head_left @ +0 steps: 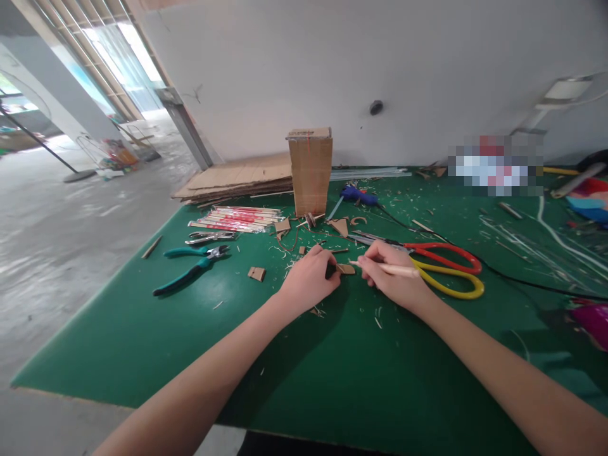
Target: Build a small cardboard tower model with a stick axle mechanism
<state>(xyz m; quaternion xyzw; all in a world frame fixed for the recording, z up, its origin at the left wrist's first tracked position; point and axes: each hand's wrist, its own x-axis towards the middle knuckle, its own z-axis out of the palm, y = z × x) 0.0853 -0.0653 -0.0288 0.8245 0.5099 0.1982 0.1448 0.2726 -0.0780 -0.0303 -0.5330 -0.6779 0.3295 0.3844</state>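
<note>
My left hand [308,277] rests on the green table with its fingers closed on a small cardboard piece [346,269], pressing it against the surface. A pale wooden pencil [401,271] is pinched in my right hand [387,266]; its tip points left, at the edge of that piece. Just beyond my right hand lie large scissors with red and yellow handles [458,293]. Cardboard scraps, such as a brown offcut [339,227], lie beyond my hands. A small folded cardboard bit [256,273] sits left of my left hand.
An upright cardboard box [311,177] stands near the wall, beside stacked cardboard sheets [242,174]. Green-handled cutting pliers [185,277] and wrapped chopsticks [237,218] lie left. A blue glue gun [360,196] trails its black cord rightward. Shavings and clear glue strands litter the table.
</note>
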